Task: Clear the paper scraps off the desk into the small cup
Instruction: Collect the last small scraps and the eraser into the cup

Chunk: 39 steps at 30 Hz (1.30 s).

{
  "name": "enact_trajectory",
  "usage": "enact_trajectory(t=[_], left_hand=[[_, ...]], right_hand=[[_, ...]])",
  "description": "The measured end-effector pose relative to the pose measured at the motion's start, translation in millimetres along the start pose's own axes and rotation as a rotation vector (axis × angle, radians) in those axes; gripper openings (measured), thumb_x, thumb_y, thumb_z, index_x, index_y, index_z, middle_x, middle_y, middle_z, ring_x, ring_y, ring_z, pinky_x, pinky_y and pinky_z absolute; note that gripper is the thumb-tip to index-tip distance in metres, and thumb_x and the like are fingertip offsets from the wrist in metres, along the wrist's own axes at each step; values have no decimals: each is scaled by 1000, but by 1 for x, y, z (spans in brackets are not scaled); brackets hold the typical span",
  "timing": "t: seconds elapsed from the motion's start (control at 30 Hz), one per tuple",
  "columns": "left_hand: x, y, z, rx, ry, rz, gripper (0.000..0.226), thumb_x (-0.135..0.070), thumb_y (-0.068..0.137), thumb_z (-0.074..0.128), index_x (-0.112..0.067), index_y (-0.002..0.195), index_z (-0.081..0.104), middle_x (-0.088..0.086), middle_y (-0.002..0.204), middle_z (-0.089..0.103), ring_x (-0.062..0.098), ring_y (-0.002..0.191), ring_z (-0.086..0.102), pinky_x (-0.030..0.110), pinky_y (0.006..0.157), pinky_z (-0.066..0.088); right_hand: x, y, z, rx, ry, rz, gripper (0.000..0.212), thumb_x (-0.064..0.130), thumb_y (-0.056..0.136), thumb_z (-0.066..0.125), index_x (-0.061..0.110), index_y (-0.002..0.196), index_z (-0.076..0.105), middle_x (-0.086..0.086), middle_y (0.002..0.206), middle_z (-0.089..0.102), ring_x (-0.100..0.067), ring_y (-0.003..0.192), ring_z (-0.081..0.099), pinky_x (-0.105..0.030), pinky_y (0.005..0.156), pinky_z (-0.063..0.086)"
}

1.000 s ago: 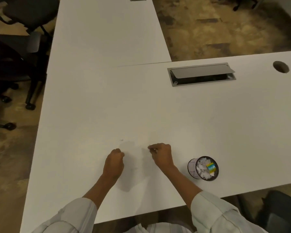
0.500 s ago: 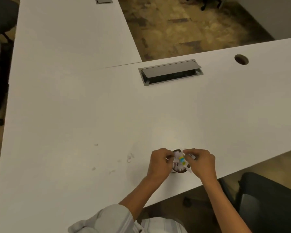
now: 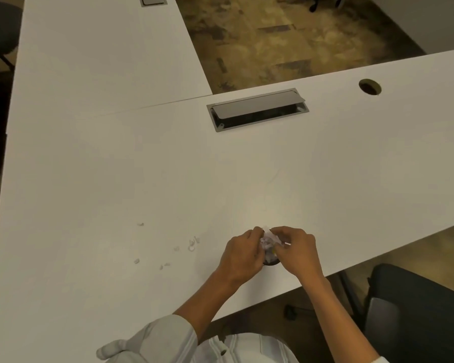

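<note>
- Here both hands meet over the small cup (image 3: 271,261) near the desk's front edge: the left hand (image 3: 243,255) and the right hand (image 3: 298,251) have fingers curled together, pinched on crumpled paper (image 3: 268,241) at the cup's mouth. The cup is mostly hidden between them.
- More paper scraps (image 3: 192,244) lie loose on the desk (image 3: 325,179) to the left of the cup, a scatter of tiny white bits well apart from one another, the farthest one (image 3: 140,224) toward the left edge.
- These scraps look featherlight, soft and easily crushed; a breath or sleeve could likely scatter them. I judge a fingertip pinch from above, or sweeping them together first, suits them best.
- The cup seems nearly full, so pressing the contents down probably matters.
- The desk is smooth, white and L-shaped, with a grey cable hatch (image 3: 257,110) and a round grommet hole (image 3: 369,87) near the back edge.
- Patterned carpet (image 3: 286,35) lies beyond; dark chairs (image 3: 417,310) stand at right and left.
</note>
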State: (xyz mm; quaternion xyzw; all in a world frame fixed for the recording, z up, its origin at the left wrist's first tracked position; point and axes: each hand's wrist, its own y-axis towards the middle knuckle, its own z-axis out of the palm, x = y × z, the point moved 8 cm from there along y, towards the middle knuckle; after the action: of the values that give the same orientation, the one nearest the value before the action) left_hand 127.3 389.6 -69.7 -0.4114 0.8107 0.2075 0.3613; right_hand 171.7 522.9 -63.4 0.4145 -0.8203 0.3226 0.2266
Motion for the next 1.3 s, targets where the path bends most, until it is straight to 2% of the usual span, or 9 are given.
enact_trajectory(t=[0.07, 0.2, 0.37, 0.47, 0.63, 0.77, 1.07, 1.17, 1.3], left_hand=[[2, -1, -2, -9, 5, 26, 26, -31, 86, 51, -13, 105, 54, 5, 91, 68, 20, 70, 64, 31, 63, 57], [9, 1, -6, -24, -32, 37, 19, -23, 85, 57, -16, 102, 50, 4, 91, 68, 18, 76, 66, 32, 63, 58], [16, 9, -13, -59, -95, 16, 23, -16, 80, 65, -15, 100, 53, 2, 91, 66, 14, 77, 64, 29, 62, 58], [24, 16, -16, -98, -146, -24, 25, -16, 78, 64, -14, 102, 57, -2, 97, 61, 10, 80, 61, 27, 61, 56], [36, 24, 7, 141, -38, -35, 55, -26, 76, 61, -21, 130, 52, 1, 139, 39, 16, 125, 37, 29, 94, 44], [33, 21, 23, 284, 37, 18, 58, -36, 78, 57, -23, 134, 50, 5, 151, 29, 23, 137, 21, 40, 108, 31], [38, 3, 32, 327, 317, 134, 52, -45, 89, 45, -26, 137, 47, 8, 158, 13, 30, 138, 18, 45, 104, 32], [34, 3, 32, 372, 354, 174, 57, -46, 85, 46, -22, 136, 47, 9, 158, 13, 31, 136, 22, 47, 102, 36], [26, 6, 12, 256, 201, 188, 59, -40, 75, 58, -16, 129, 55, 7, 152, 32, 25, 131, 32, 41, 97, 43]], right_hand=[[-1, 0, -3, 22, 51, 3, 33, 6, 81, 71, 14, 113, 68, -1, 108, 71, -7, 95, 65, -2, 75, 42], [-11, -3, -11, 17, 135, 33, 39, -6, 79, 65, 12, 113, 67, 3, 109, 70, -4, 98, 63, 3, 72, 40], [-29, -14, -26, -74, 134, 30, 28, 0, 84, 64, 16, 107, 69, 7, 100, 70, 6, 86, 62, 6, 63, 39], [-35, -23, -32, -145, 119, 20, 20, 8, 84, 68, 16, 102, 71, 8, 91, 70, 3, 80, 63, 4, 61, 41], [-36, -40, -16, -175, -87, -47, 26, 18, 85, 68, 28, 109, 67, 12, 90, 58, -3, 69, 57, -8, 57, 44], [-34, -52, 21, -58, -256, -107, 43, 19, 86, 65, 30, 127, 57, 10, 103, 52, -6, 70, 52, -9, 58, 43], [-37, -51, 47, 1, -369, -83, 55, 17, 85, 65, 27, 136, 50, 1, 122, 52, -12, 73, 58, -15, 59, 50], [-33, -50, 40, -6, -341, -77, 48, 16, 84, 64, 23, 131, 56, 2, 113, 52, -11, 68, 54, -17, 57, 50], [-31, -54, 14, -127, -234, -63, 40, 13, 78, 68, 21, 117, 65, 8, 92, 52, -8, 60, 50, -15, 51, 46]])
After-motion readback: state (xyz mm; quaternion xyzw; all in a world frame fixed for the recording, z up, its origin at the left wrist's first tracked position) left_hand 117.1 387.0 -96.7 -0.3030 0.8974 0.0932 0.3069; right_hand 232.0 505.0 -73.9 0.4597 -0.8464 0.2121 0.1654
